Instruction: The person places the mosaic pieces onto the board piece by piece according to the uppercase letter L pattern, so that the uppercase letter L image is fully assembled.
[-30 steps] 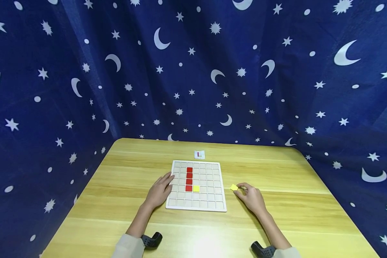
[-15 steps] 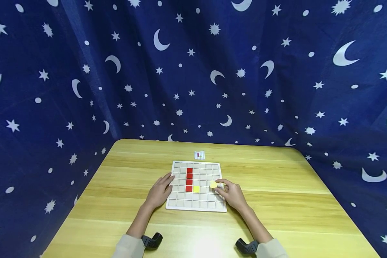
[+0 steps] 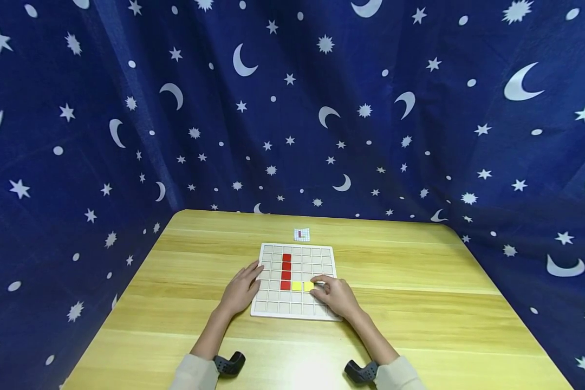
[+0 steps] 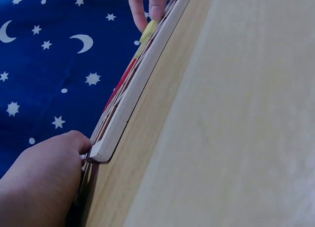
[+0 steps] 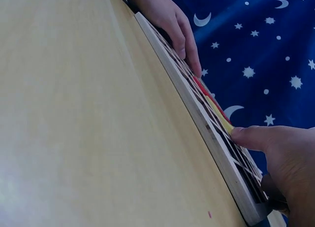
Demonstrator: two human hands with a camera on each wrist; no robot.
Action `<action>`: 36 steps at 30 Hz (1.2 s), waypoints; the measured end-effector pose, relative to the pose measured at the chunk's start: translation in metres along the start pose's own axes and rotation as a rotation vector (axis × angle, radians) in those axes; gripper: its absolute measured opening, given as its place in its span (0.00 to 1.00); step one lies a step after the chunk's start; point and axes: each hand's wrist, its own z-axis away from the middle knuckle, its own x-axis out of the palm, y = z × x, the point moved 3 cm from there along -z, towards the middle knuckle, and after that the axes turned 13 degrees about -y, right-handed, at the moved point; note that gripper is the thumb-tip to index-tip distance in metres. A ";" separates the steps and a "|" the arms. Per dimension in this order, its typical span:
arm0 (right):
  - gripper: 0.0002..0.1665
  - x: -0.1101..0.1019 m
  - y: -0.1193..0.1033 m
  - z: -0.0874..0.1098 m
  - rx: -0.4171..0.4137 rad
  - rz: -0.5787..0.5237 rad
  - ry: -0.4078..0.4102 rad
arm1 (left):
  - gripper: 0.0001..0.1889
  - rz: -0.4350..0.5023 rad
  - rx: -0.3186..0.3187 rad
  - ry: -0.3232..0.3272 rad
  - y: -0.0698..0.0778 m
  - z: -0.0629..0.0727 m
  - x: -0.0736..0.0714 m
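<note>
A white gridded board (image 3: 296, 311) lies on the table with a column of red square tiles (image 3: 286, 266) in its cells. Right of the lowest red tile sits a yellow square tile (image 3: 297, 286). My right hand (image 3: 338, 297) reaches over the board and pinches a second yellow tile (image 3: 309, 286) between thumb and fingers, beside the first. In the left wrist view this yellow tile (image 4: 148, 32) looks slightly tilted under the fingertips. My left hand (image 3: 240, 290) rests on the board's left edge, fingers extended; in the left wrist view its thumb side touches the board's corner.
A small printed card (image 3: 301, 234) with a grid and coloured squares lies behind the board. The wooden table (image 3: 409, 260) runs out on both sides. A dark blue curtain (image 3: 292, 108) with moons and stars hangs behind and around it.
My right hand has moved left from the table beside the board, carrying the yellow tile to the cell next to the other yellow tile. My left hand has stayed in place.
</note>
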 end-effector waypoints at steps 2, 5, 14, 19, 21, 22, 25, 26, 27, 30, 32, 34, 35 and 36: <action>0.15 0.001 0.000 0.000 -0.003 0.013 0.004 | 0.21 -0.003 0.009 0.007 0.002 0.000 -0.001; 0.15 0.002 0.000 0.000 -0.007 0.029 0.008 | 0.21 -0.006 0.041 0.027 0.005 0.002 -0.004; 0.16 0.000 -0.005 0.002 -0.038 0.046 0.029 | 0.20 -0.027 0.032 0.046 0.013 0.006 -0.010; 0.14 -0.001 -0.003 0.002 -0.011 0.062 0.020 | 0.20 -0.024 0.038 0.043 0.028 0.011 -0.020; 0.14 -0.002 -0.003 0.003 -0.013 0.052 0.019 | 0.20 0.013 0.040 0.049 0.033 0.012 -0.023; 0.14 -0.003 -0.003 0.004 -0.015 0.047 0.016 | 0.20 0.016 0.042 0.047 0.033 0.012 -0.023; 0.15 -0.005 0.001 0.004 -0.001 0.046 0.009 | 0.20 -0.007 0.028 0.022 0.025 0.006 -0.014; 0.15 -0.005 0.003 0.004 0.012 0.050 0.005 | 0.20 -0.008 0.023 0.009 0.021 0.002 -0.010; 0.15 -0.005 0.006 0.004 0.021 0.053 0.003 | 0.21 -0.019 0.017 -0.007 0.017 -0.001 -0.006; 0.15 -0.006 0.013 0.005 0.042 0.045 0.004 | 0.22 -0.015 0.003 -0.038 0.007 -0.008 0.004; 0.15 -0.005 0.016 0.005 0.043 0.032 0.003 | 0.22 0.001 0.005 -0.042 0.004 -0.011 0.007; 0.15 -0.005 0.018 0.005 0.041 0.024 0.002 | 0.22 0.010 0.009 -0.039 0.003 -0.011 0.008; 0.15 -0.005 0.019 0.005 0.038 0.023 0.001 | 0.22 0.011 0.008 -0.041 0.003 -0.011 0.008; 0.16 -0.005 0.019 0.005 0.035 0.020 0.002 | 0.22 0.011 0.010 -0.042 0.003 -0.011 0.008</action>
